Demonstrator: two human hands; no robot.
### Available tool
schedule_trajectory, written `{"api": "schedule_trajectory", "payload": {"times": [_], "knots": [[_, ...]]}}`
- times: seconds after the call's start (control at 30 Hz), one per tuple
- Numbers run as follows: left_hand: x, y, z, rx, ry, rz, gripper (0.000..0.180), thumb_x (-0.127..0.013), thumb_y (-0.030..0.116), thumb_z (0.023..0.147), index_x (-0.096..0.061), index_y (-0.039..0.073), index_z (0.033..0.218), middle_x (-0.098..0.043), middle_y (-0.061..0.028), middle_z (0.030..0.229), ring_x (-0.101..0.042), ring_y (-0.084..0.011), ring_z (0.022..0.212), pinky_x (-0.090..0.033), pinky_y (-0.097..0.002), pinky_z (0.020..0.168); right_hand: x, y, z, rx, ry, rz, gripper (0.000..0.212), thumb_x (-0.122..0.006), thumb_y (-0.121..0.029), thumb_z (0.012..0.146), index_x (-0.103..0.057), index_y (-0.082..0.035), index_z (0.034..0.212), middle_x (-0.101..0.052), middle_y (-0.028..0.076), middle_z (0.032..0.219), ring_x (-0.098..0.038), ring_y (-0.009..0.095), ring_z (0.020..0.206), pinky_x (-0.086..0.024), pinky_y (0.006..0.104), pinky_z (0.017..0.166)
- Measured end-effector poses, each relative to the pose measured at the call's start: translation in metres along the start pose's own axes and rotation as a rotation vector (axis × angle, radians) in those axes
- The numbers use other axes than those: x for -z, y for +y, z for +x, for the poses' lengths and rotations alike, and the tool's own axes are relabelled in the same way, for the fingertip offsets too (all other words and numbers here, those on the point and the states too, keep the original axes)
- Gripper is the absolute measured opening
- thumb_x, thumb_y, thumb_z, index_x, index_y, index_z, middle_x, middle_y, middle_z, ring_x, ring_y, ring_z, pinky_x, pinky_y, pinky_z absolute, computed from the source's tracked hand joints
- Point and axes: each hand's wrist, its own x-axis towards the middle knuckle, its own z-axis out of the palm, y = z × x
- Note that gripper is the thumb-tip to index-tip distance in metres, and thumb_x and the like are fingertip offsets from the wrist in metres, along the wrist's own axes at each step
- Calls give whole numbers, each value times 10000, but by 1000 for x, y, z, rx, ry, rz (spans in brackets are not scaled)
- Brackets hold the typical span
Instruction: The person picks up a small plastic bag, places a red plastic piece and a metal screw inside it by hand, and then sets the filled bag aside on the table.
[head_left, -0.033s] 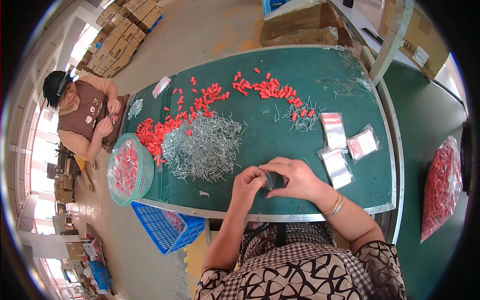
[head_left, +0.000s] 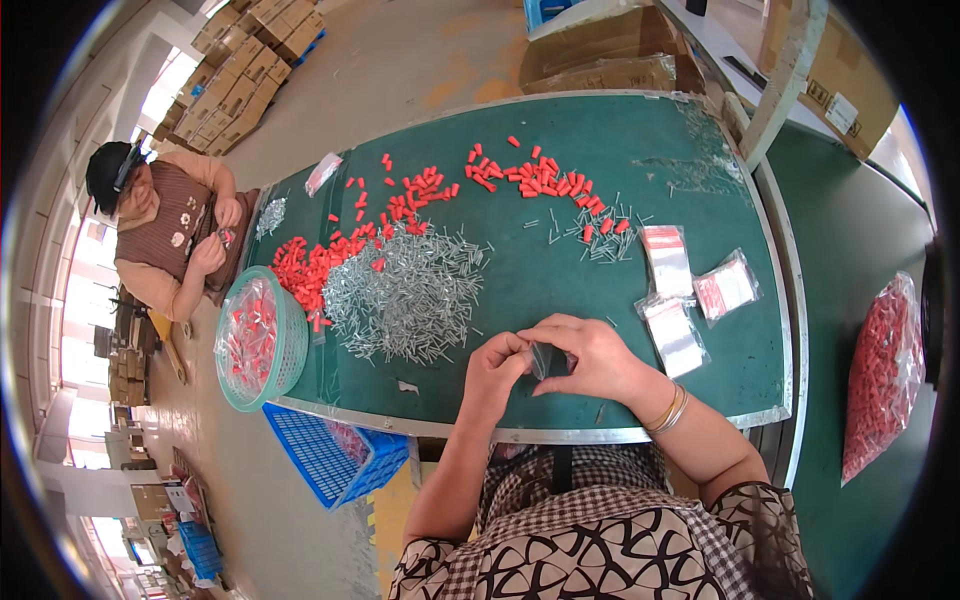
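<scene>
A small clear plastic bag (head_left: 541, 361) is between my hands above the near edge of the green table (head_left: 560, 280). My left hand (head_left: 494, 374) pinches one side of it. My right hand (head_left: 598, 358) curves around the other side, thumb and fingers at the bag. Whatever is inside the bag is too small to make out. Left of my hands lies a big heap of silver screws (head_left: 410, 295), with red tapered plugs (head_left: 300, 272) along its far and left sides. A smaller scatter of screws (head_left: 612, 245) and more red plugs (head_left: 540, 177) lie farther off.
Stacks of flat clear bags (head_left: 668, 262) lie right of my hands. A green basket (head_left: 302, 345) with bagged red plugs stands at the table's left edge, above a blue crate (head_left: 330, 465). A co-worker (head_left: 165, 215) sits at left. A large bag of red plugs (head_left: 884, 375) is far right.
</scene>
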Motion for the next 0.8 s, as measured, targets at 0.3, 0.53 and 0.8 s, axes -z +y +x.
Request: {"api": "schedule_trajectory", "payload": {"times": [0.3,0.53,0.8], "knots": [[-2,-5,2,-21,11,-37,48,-544,23,862,-580,23,832,-556,25,754,-489,-46,708,-398,-203,661,-4,7,-1,-35,77,44,548,-839,-199,614,-631,-55,1100,-641,88,1000,-643,288,881,-525,360,736],[-5,-1,-2,-20,70,-65,40,-592,51,877,-613,19,868,-569,16,757,-508,-50,711,-409,-213,661,0,4,-1,-102,82,72,507,-850,-165,607,-648,-72,1062,-635,55,960,-592,181,702,-487,280,604],[72,23,8,-502,591,1294,209,-687,68,787,-643,24,987,-616,-95,891,-602,-257,783,-489,-364,749,1,0,-1,-124,95,43,518,-869,-171,584,-655,-84,1048,-611,30,901,-537,122,608,-453,247,548]]}}
